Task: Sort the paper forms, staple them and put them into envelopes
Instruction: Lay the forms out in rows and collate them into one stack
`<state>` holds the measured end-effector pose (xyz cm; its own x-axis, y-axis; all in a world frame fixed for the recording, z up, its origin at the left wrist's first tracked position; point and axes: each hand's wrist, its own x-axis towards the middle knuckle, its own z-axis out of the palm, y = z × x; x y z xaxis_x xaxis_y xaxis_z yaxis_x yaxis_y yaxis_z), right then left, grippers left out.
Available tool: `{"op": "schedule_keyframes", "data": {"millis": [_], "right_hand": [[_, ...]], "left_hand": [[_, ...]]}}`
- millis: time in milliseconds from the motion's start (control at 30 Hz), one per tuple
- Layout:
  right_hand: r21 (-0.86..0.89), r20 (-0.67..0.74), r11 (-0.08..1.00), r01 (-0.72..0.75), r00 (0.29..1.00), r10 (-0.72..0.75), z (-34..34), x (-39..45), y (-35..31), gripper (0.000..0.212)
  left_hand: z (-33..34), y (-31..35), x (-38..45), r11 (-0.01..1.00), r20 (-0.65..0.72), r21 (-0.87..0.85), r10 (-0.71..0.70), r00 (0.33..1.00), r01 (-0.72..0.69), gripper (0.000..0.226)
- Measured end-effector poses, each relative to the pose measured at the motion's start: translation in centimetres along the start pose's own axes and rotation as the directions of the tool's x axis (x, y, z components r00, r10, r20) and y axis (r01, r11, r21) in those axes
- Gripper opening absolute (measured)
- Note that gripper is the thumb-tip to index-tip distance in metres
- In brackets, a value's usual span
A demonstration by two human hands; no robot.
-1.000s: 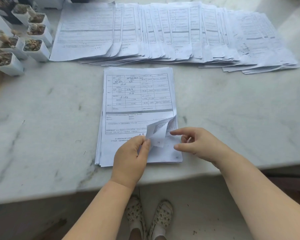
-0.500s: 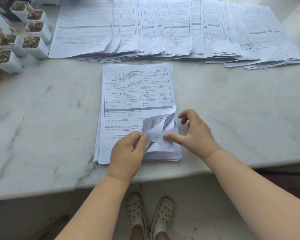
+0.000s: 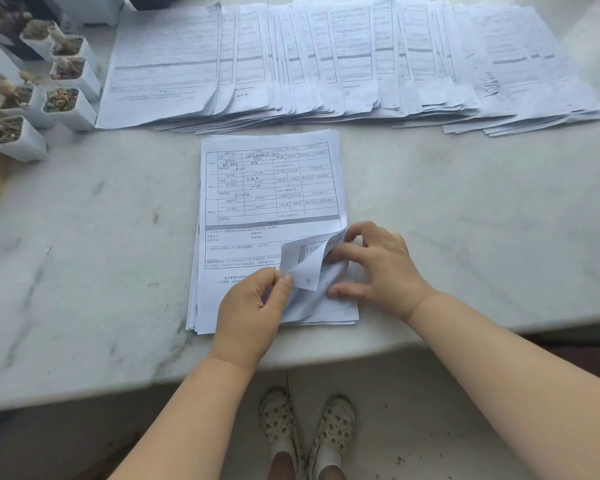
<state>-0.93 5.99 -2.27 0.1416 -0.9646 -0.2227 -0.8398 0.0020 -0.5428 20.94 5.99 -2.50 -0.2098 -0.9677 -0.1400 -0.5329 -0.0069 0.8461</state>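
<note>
White forms (image 3: pixel 271 202) printed with black grid tables and a grey band; grey-veined white marble counter (image 3: pixel 84 244); white plant pots (image 3: pixel 73 105); cream shoes (image 3: pixel 305 420) spotted, perhaps brown.

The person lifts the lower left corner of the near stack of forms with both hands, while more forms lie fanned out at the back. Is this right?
Not quite. The head view shows the lifted corner is the lower right one of the near stack. The left hand and right hand both work it; the fanned forms lie behind.

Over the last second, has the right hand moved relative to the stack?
Yes. The right hand has gone forward onto the stack, from hovering off its near right corner to pinching the lifted corners with its fingers on the sheets.
</note>
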Motion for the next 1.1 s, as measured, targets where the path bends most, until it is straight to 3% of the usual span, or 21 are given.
{"op": "schedule_keyframes", "data": {"millis": [67,133,233,300,467,700,767,833,900,1000,1100], "right_hand": [[0.041,-0.053,0.999,-0.017,0.998,0.019,-0.1,0.7,-0.5,0.047],[0.090,-0.090,0.993,-0.074,0.993,0.082,0.0,0.9,-1.1,0.052],[0.248,-0.169,0.929,-0.275,0.932,0.321,0.0,0.4,-1.9,0.059],[0.322,-0.082,0.875,-0.362,0.910,0.407,0.2,0.1,-2.1,0.048],[0.695,0.195,0.606,-0.386,0.913,0.358,0.0,-0.9,-2.4,0.026],[0.595,0.239,0.618,-0.514,0.847,0.474,0.0,-0.5,-2.9,0.042],[0.669,0.345,0.456,-0.587,0.788,0.509,-0.8,-0.1,-3.1,0.053],[0.714,0.442,0.317,-0.624,0.753,0.488,-1.3,0.2,-3.4,0.047],[0.680,0.401,0.426,-0.596,0.790,0.464,-0.9,0.4,-3.5,0.017],[0.558,0.241,0.646,-0.521,0.847,0.474,-1.2,0.2,-3.8,0.020],[0.578,0.119,0.679,-0.453,0.870,0.478,-3.8,-0.4,-3.5,0.027]], "left_hand": [[0.0,0.1,-0.1,1.000,0.012,-0.001,0.005,1.000,-0.005,0.033],[-0.1,0.1,-0.2,1.000,0.009,-0.003,-0.001,1.000,0.001,0.033],[0.0,0.1,-0.1,1.000,0.005,-0.022,-0.017,1.000,0.017,0.033],[0.0,0.1,-0.1,0.999,0.003,-0.025,-0.021,1.000,0.021,0.033],[-0.1,0.0,-0.1,0.997,0.019,-0.066,-0.041,0.999,0.042,0.028],[-0.5,0.5,-0.1,0.990,0.071,-0.117,-0.074,0.995,0.082,0.034],[-0.8,0.6,-0.4,0.987,0.120,-0.130,-0.079,0.990,0.095,0.039],[-1.0,0.9,-0.7,0.997,0.210,-0.057,-0.044,0.977,0.057,0.035],[-1.1,1.5,-0.9,0.996,0.287,-0.028,-0.076,0.955,0.088,0.014],[-2.1,3.1,-0.1,0.986,0.289,-0.075,-0.122,0.949,0.149,0.019],[-4.1,5.4,2.0,0.994,0.163,-0.101,-0.028,0.986,0.045,0.020]]}}
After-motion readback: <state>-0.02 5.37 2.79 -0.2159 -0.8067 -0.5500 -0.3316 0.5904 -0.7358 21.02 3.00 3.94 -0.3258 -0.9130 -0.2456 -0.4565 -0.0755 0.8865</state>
